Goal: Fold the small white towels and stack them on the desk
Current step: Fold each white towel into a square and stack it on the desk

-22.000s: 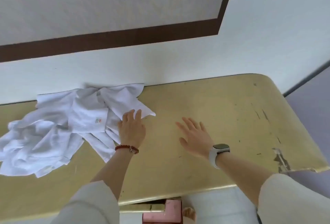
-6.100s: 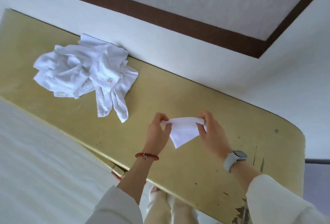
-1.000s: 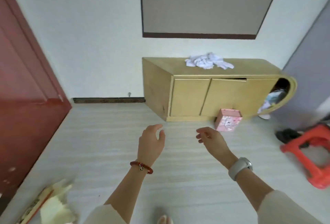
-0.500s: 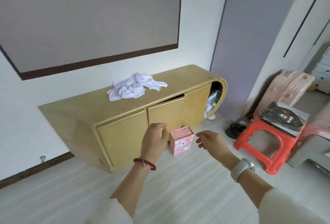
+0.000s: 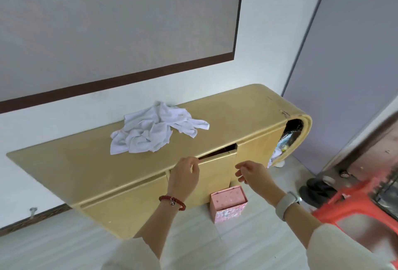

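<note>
A white wall (image 5: pixel 258 32) carried a brown-edged grey panel (image 5: pixel 118 22). The pale floor (image 5: pixel 64 248) held a pink box (image 5: pixel 228 204) and a red stool (image 5: pixel 361 211).

A crumpled heap of white towels (image 5: pixel 155 128) lies on the yellow counter (image 5: pixel 232 116) against the wall; the left hand (image 5: pixel 185 176) and right hand (image 5: pixel 253 175) hang before it, fingers loosely curled, holding nothing; a pink box (image 5: pixel 228 204) sits on the floor below, a red stool (image 5: pixel 353 205) at right.

Crumpled white towels (image 5: pixel 154 128) heaped on desk (image 5: pixel 237 114)
</note>
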`<state>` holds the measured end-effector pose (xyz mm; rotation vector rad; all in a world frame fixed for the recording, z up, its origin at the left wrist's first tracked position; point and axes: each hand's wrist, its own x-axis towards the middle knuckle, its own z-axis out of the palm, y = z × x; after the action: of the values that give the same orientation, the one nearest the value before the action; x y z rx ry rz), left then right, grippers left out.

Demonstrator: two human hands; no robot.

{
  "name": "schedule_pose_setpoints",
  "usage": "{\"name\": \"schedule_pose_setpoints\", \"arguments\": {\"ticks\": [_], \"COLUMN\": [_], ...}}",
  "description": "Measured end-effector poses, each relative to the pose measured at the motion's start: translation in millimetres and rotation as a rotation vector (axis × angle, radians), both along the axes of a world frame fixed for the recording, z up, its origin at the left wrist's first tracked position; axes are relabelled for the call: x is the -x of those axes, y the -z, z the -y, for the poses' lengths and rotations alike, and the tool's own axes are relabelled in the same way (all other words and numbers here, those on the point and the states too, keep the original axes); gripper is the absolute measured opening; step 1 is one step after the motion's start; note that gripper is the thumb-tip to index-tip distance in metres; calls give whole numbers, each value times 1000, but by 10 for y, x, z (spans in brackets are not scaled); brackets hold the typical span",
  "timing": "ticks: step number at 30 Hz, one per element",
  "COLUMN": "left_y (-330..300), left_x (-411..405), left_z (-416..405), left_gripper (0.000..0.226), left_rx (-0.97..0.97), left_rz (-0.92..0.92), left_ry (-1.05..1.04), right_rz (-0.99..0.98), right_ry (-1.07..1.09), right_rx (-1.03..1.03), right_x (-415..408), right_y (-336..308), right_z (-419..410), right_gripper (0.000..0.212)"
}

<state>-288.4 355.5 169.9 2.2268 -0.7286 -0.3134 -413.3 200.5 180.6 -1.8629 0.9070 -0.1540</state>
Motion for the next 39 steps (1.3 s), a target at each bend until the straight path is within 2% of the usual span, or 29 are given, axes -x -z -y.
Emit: {"name": "schedule_pose_setpoints", "arguments": {"ticks": [11,15,19,21,23,25,27,30,31,33,35,37,39], "left_y": [943,1184,1389,1449,1502,1523,1421,1103,940,656,381,152,-53], "left_x": [-1872,-2398,-2826,-2921,-2976,-2993,-2952,-2847,-2797,-2691,-2550,-2429,-2308], "left_z": [1461,2021,2426,2547,2627,2706,2788,2912,2967,3103,3277,3468,3661], "left_gripper": [32,30,27,20,21,15,9,13,10,9,21,31,22], "left_rx": [-236,-376,-573,-685,-708,-635,-464,-232,-195,-159,-149,-122,-60], "left_rz": [-29,88,360,366,377,410,386,327,329,385,397,368,273], "left_ry": [19,111,132,181,198,163,123,59,26,-30,-55,-64,-107], "right_rz": [-172,-219,-233,-238,-236,-217,-193,-99,-52,34,103,181,253], "right_ry": [-18,-23,-19,-21,-30,-44,-114,-278,-315,-368,-410,-429,-457], "right_rx": [-69,-64,-85,-113,-123,-110,-79,-85,-82,-34,40,86,132], "right_x": [-1720,-2138,-2353,-2429,-2504,-2594,-2711,-2900,-2962,-3040,-3035,-2962,-2861], "right_y": [853,990,1093,1111,1134,1143,1138,1058,1006,863,675,441,182], "right_z": [1236,1631,1910,2035,2185,2335,2467,2614,2665,2788,2993,3305,3672], "right_gripper": [26,25,24,24,25,25,29,50,48,26,12,14,18]}}
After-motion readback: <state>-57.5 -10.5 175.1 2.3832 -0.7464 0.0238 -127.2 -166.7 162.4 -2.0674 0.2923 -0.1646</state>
